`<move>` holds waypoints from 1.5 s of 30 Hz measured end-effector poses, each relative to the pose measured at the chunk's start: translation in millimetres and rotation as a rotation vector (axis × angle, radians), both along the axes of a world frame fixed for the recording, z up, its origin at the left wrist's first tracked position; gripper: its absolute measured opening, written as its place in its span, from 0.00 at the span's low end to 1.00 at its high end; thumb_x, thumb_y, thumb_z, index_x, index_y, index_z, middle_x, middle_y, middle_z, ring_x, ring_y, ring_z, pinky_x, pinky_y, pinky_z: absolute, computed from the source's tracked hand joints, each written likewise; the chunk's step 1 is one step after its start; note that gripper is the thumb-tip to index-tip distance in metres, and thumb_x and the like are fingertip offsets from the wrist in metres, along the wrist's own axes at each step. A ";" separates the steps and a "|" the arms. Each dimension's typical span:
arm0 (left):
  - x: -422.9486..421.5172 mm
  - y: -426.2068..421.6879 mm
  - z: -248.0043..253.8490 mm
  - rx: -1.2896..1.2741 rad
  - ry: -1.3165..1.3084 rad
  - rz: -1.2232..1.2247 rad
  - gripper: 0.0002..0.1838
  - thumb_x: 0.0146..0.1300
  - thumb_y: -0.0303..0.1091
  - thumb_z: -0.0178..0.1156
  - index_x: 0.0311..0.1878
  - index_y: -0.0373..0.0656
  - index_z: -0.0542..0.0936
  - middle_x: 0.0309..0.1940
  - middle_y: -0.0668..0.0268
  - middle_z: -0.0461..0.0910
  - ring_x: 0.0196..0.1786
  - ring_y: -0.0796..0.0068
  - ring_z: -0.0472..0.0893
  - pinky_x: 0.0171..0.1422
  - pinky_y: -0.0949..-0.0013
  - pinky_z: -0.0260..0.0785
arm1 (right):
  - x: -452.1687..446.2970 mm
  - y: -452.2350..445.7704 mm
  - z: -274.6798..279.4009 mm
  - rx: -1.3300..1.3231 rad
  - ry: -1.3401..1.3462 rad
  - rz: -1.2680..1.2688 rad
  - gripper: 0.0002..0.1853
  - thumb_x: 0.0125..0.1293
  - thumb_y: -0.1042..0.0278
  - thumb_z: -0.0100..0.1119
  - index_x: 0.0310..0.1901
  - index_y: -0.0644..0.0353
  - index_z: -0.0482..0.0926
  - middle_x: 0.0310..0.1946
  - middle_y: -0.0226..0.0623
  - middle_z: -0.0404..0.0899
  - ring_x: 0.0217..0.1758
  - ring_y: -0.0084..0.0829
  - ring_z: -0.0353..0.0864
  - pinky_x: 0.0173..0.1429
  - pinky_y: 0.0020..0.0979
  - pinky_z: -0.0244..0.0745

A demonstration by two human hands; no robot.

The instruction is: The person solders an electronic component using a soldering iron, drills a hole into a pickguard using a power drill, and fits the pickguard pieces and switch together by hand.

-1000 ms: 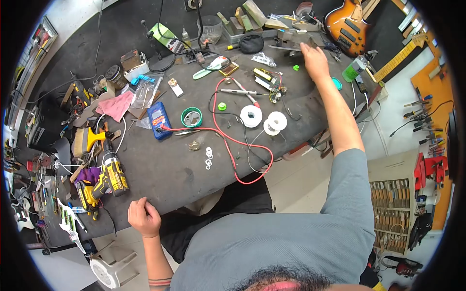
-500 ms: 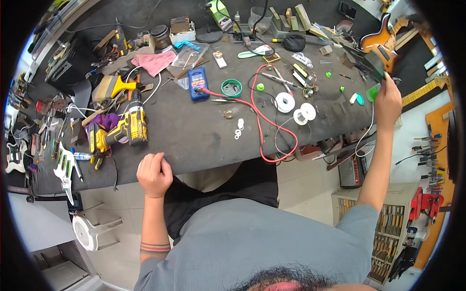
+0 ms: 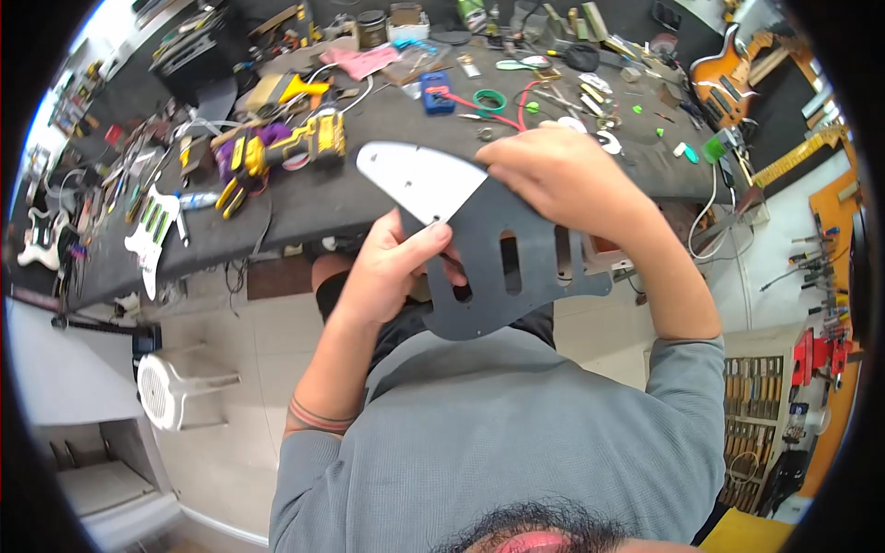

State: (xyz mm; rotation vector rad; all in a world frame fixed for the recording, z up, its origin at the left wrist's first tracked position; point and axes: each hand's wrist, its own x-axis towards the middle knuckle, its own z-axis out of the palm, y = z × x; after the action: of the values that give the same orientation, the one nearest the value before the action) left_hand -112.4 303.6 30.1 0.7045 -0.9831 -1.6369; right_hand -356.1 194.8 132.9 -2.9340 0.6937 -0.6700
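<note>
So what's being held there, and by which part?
A dark slotted plate, by opposite edges near its silvery end, left hand one side, right hand the other.

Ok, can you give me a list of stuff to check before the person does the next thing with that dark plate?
1. Left hand holding the dark plate: ok.
2. Right hand at the plate's far edge: ok.
3. Plate's slots open: ok, you can see through them.
4. Underside clean: cannot tell, it faces away.
5. Drill out of the hands: ok, it lies on the bench.
6. Bench tidy: not ok, a red cable and lots more lie there.
</note>
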 end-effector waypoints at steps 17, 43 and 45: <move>43.9 102.2 -61.5 0.013 0.321 0.831 0.14 0.85 0.31 0.55 0.64 0.33 0.81 0.54 0.56 0.89 0.52 0.65 0.91 0.58 0.58 0.88 | 48.2 41.7 -147.6 0.976 -0.853 -0.161 0.14 0.85 0.68 0.55 0.65 0.64 0.78 0.55 0.36 0.82 0.58 0.25 0.80 0.65 0.31 0.76; 35.3 36.4 -107.3 0.258 0.148 0.481 0.20 0.83 0.33 0.56 0.68 0.29 0.79 0.56 0.48 0.88 0.53 0.55 0.92 0.60 0.59 0.90 | 28.1 -5.9 -128.1 0.893 -0.206 -0.561 0.15 0.81 0.59 0.63 0.41 0.64 0.84 0.29 0.45 0.86 0.31 0.37 0.88 0.40 0.41 0.80; 31.3 29.9 -108.0 0.278 0.164 0.476 0.18 0.83 0.32 0.57 0.67 0.30 0.80 0.56 0.49 0.89 0.54 0.56 0.92 0.60 0.60 0.90 | 13.3 -45.3 -117.3 0.659 -0.335 -0.583 0.14 0.79 0.59 0.65 0.42 0.64 0.85 0.31 0.45 0.87 0.34 0.41 0.89 0.42 0.42 0.80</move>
State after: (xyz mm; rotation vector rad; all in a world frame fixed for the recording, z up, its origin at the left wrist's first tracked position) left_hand -81.0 333.5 -77.9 0.8963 -0.4277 -1.3892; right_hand -342.8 149.5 15.5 -1.9631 1.4104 -0.7500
